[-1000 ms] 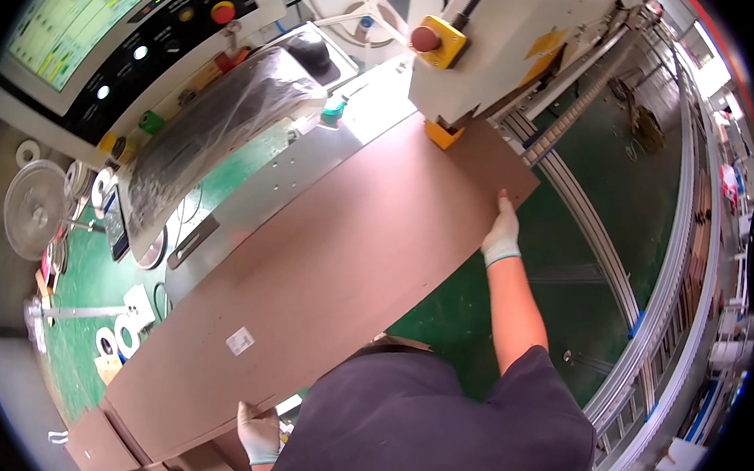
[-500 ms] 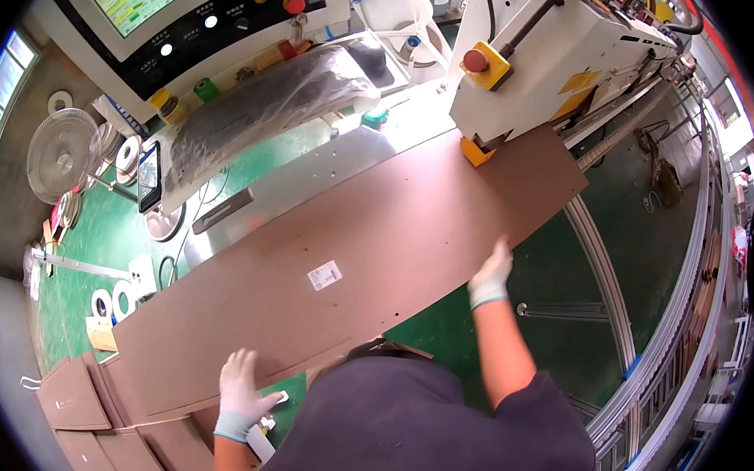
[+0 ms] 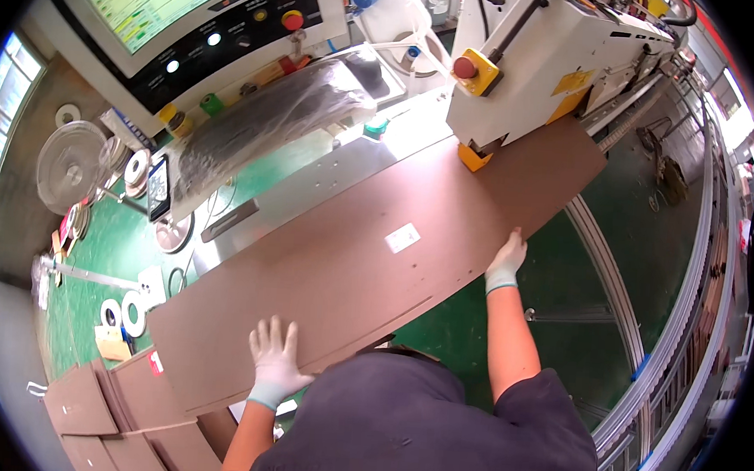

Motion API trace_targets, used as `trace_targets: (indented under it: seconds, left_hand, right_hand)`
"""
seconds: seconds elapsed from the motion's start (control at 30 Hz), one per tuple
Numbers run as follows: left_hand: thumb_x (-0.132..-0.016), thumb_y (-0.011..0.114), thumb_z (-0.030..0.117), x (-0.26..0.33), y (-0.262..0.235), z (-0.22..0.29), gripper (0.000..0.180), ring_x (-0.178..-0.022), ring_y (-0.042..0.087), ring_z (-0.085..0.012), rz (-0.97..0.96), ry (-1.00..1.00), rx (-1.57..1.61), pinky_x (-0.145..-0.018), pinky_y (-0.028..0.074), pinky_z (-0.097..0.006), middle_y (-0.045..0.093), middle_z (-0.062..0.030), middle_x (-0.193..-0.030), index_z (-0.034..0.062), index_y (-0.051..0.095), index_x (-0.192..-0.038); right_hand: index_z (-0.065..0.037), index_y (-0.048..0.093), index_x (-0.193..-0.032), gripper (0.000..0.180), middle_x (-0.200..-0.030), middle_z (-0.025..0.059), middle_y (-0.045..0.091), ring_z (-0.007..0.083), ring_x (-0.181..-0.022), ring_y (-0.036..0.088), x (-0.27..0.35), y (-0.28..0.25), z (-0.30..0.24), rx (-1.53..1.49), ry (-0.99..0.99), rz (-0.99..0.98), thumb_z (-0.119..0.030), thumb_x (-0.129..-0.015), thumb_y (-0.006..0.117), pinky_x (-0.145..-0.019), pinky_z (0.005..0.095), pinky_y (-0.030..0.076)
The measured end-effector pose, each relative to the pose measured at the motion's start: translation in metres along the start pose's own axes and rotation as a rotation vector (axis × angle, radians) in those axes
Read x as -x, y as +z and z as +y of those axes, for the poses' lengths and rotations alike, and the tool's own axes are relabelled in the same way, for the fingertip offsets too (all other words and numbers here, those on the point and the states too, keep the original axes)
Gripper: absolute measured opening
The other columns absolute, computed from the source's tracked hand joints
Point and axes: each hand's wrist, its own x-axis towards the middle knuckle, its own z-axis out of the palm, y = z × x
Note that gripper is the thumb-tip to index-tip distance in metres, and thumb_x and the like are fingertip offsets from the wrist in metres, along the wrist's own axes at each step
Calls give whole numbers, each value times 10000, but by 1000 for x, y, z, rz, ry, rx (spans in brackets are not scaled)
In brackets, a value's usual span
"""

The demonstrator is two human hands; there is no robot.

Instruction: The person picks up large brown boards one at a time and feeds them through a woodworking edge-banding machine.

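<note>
A long brown panel (image 3: 332,267) with a white label (image 3: 403,238) stretches diagonally before me, its far right end under the white machine head (image 3: 525,80). My left hand (image 3: 275,363), in a pale glove, lies spread on the panel near its near left edge, fingers apart. At the near right edge is my gloved right hand (image 3: 506,261), closed on that edge; the fingers beneath the panel are hidden. A yellow guard (image 3: 475,158) on the machine head sits right over the panel's surface.
More brown panels (image 3: 82,403) are stacked at the lower left. A control console (image 3: 225,45) with a lit screen stands behind a plastic-covered surface (image 3: 272,112). A metal roller track (image 3: 690,341) curves along the right. A fan (image 3: 72,168) stands at left.
The panel has slid to the right and farther under the machine head, its label moving along. My left hand has moved right and forward with it; my right hand has shifted slightly right.
</note>
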Motion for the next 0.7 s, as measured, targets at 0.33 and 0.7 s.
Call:
trace_targets:
  seconds: [0.33,0.7]
  left_hand:
    - [-882,709,445,-5,7,-132,802,-1528,306,-465,239,-63,68,-1266,191,-587,407,-241,-1616,24,471,-1523]
    - [-926,640,526,-56,-13,-103,846,-1557,259,-428,308,-179,46,-1288,161,-530,344,-218,-1664,46,402,-1580]
  right_hand:
    - [3,475,-1494,589,-1513,115,532,255,-1344,538,114,15,0,-43,204,-107,-357,-1055,633,-1146,425,433]
    - [48,536,-1417,569,-1447,129,589,286,-1279,588,64,6,-24,66,269,-145,-410,-1079,504,-1116,417,459]
